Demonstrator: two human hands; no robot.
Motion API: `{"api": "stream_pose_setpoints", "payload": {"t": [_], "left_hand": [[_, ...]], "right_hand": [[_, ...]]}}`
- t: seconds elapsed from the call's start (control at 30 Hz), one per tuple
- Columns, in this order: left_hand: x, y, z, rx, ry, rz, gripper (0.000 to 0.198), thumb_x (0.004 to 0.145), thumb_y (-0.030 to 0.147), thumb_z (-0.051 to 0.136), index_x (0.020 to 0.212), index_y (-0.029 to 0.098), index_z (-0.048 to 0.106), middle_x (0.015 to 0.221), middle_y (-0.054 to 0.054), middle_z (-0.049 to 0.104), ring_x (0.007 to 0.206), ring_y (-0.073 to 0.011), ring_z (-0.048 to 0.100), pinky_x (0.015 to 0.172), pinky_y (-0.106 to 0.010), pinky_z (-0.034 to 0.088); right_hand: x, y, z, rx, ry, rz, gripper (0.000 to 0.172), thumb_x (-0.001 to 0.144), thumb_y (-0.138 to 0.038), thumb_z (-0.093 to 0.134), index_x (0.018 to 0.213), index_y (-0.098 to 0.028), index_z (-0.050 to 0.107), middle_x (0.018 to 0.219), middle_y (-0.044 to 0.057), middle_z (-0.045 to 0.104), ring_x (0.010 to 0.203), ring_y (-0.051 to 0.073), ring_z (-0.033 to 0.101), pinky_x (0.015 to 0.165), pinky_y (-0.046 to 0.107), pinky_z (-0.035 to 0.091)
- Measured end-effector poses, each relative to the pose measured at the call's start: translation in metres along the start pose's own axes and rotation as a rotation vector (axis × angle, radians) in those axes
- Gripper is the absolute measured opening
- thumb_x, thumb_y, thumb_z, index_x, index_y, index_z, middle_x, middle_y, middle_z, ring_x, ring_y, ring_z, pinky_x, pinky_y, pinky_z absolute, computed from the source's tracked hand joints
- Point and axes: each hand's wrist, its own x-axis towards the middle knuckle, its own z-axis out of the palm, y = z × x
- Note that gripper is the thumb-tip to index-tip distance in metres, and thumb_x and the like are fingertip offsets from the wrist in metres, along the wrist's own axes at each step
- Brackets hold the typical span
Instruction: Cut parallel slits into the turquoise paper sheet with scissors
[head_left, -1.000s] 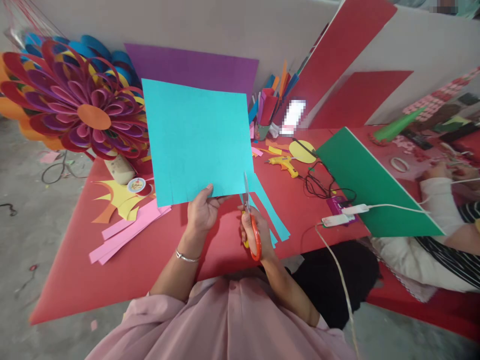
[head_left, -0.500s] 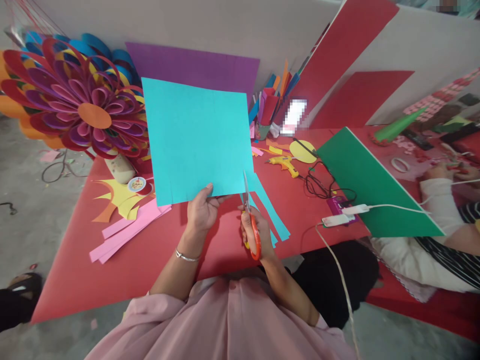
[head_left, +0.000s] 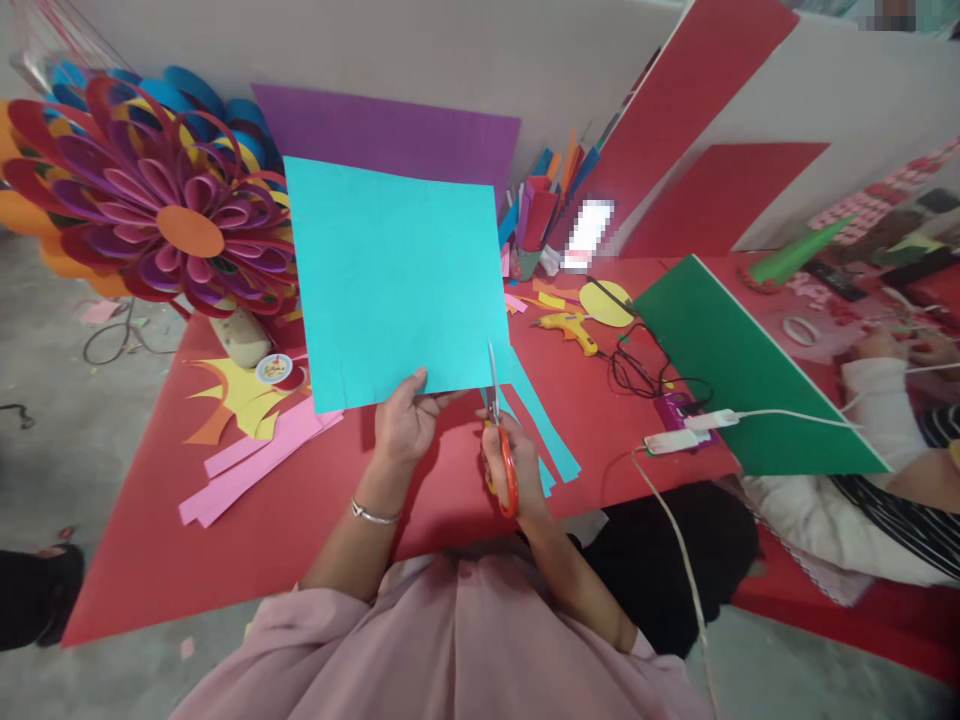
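A large turquoise sheet of paper (head_left: 397, 280) is held up over the red table (head_left: 442, 500). My left hand (head_left: 406, 422) pinches its lower edge, thumb on the near face and fingers behind. In my right hand (head_left: 517, 460) is a pair of scissors (head_left: 507, 480) with orange and yellow handles. Its blades point away from me at the sheet's lower right corner, one blade lying over the near face. Turquoise strips (head_left: 546, 425) lie on the table behind and right of the scissors. Pink strips (head_left: 255, 465) lie to the left of my left hand.
A big layered paper flower (head_left: 191, 230) stands at the left, near yellow scraps (head_left: 244, 390) and a small cup (head_left: 279, 372). A yellow glue gun (head_left: 568, 328), cables, a power strip (head_left: 679, 415) and a green board (head_left: 750, 370) are at the right. Another person's arm (head_left: 874, 390) is far right.
The scissors have shifted very slightly in my right hand, and their orange handle sits a little further left. The sheet and my left hand stay almost where they were.
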Motion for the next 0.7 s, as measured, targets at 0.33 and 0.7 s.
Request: {"api": "stream_pose_setpoints", "payload": {"t": [0.33, 0.7], "left_hand": [[-0.006, 0.002, 0.004, 0.013, -0.027, -0.040, 0.050, 0.074, 0.025, 0.083, 0.123, 0.026, 0.073, 0.119, -0.007, 0.082, 0.094, -0.0257, 0.078, 0.093, -0.048, 0.067], [-0.007, 0.005, 0.004, 0.015, -0.013, -0.029, 0.054, 0.073, 0.027, 0.088, 0.124, 0.025, 0.071, 0.106, -0.002, 0.081, 0.094, -0.0243, 0.079, 0.095, -0.050, 0.067]], "right_hand": [[0.016, -0.016, 0.000, -0.058, 0.017, -0.068, 0.038, 0.097, -0.056, 0.065, 0.112, -0.022, 0.064, 0.068, -0.005, 0.052, 0.055, 0.014, 0.050, 0.051, 0.026, 0.044], [0.018, -0.016, -0.001, -0.058, -0.017, 0.021, 0.039, 0.095, -0.050, 0.064, 0.123, -0.022, 0.066, 0.070, -0.005, 0.051, 0.052, 0.014, 0.049, 0.048, 0.026, 0.043]]}}
